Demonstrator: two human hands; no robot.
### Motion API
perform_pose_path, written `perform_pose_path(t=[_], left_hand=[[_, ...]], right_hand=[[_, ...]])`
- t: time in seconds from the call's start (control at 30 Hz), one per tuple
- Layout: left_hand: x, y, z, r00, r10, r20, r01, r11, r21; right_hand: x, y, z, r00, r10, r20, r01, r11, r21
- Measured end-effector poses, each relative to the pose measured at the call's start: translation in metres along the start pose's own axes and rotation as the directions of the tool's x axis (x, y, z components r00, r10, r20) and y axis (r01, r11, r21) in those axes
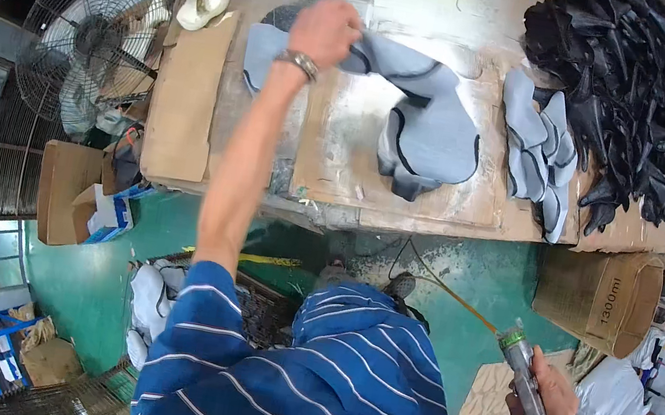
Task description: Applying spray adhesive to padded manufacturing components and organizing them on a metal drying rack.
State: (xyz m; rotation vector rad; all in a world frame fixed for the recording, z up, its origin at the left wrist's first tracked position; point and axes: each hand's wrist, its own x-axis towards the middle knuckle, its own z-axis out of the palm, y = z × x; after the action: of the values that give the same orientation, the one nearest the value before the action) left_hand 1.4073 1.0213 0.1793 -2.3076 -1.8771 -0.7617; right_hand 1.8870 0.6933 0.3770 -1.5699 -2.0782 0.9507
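Observation:
My left hand (327, 31) reaches over the far part of the work table, its fingers closed at the edge of a light grey fabric piece (397, 58) with black edging. The hand is slightly blurred. More of these grey pieces (442, 133) lie curled and overlapping to its right, and another flat grey piece (263, 55) shows under the wrist. Low at the right, away from the table, my right hand (543, 405) grips a grey cylindrical hand tool (528, 381) with a green collar. A thin yellow hose (458, 299) runs near its green end.
Cardboard (184, 95) covers parts of the work table. Grey pieces (536, 145) and a heap of black shaped pieces (625, 89) lie at the right. A wire-caged fan (94, 31) stands left. Open cartons (66, 194) and a large cardboard box (595, 295) flank the table.

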Motion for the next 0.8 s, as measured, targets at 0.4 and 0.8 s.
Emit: perform_pose_path(t=[0.4, 0.8], left_hand=[[-0.043, -0.243, -0.033, 0.819, 0.081, -0.568, 0.259, 0.831, 0.492], [-0.265, -0.316, 0.069, 0.496, -0.780, -0.382, 0.860, 0.380, 0.341]], right_hand=[[0.051, -0.036, 0.041, 0.994, 0.105, 0.030, -0.104, 0.994, -0.012], [0.063, -0.037, 0.024, 0.988, 0.118, 0.104, -0.114, 0.992, -0.049]])
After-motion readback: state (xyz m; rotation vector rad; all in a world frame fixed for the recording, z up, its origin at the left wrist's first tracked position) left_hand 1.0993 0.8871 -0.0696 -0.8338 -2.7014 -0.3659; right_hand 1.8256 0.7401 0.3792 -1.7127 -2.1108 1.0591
